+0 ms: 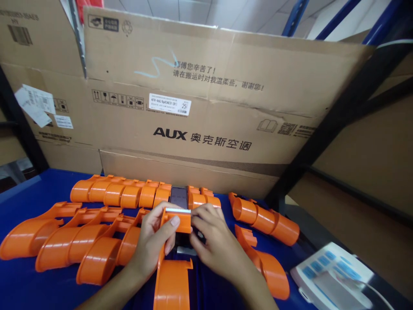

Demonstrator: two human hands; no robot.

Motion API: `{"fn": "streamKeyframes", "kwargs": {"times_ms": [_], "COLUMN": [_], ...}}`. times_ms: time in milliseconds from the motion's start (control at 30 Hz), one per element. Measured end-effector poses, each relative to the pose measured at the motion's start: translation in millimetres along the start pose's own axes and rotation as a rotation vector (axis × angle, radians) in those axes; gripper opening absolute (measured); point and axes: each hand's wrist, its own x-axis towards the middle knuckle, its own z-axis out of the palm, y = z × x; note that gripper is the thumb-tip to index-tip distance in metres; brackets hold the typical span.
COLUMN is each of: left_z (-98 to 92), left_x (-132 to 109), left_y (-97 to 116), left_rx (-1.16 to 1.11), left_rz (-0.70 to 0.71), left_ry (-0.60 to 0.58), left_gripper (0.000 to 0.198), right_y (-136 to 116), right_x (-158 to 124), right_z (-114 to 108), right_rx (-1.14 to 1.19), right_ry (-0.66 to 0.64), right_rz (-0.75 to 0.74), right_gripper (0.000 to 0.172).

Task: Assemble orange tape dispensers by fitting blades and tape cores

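An orange plastic tape dispenser (172, 282) is held near the centre, its wide curved end pointing down toward me. My left hand (155, 237) is closed round its upper part, with the thumb on the front face. A pale toothed blade strip (178, 211) lies along the dispenser's top edge. My right hand (211, 234) is at the right end of that edge, fingers bent together; whether anything small is between them is hidden. Behind my hands stands a dark phone-like device (179, 196).
Several similar orange dispensers stand in rows at the left (97, 258), with more at the right (263, 221), on a blue surface (16, 280). A white device with blue keys (332, 275) sits at the lower right. Large cardboard (193, 116) stands behind, beside a black post (322, 116).
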Motion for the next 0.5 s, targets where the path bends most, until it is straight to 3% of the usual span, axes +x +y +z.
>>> {"fn": "streamKeyframes", "kwargs": {"times_ms": [200,400,500], "left_z": [4.9,5.4,5.3], "left_x": [1,0,0], "left_y": [-2,-5,-7], "left_rx": [0.049,0.068,0.073], "left_rz": [-0.071,-0.09,-0.095], "left_ry": [0.024,0.001,-0.011], "left_gripper": [0.024,0.025,0.027], "right_y": [2,-9,-13], "right_x": [-5,-3,0], "right_z": [-11,0,5], "right_rx": [0.284,0.466,0.48], "right_ry": [0.308,0.357,0.393], "right_rz": [0.034,0.164,0.219], "right_gripper": [0.017,0.007,0.015]}}
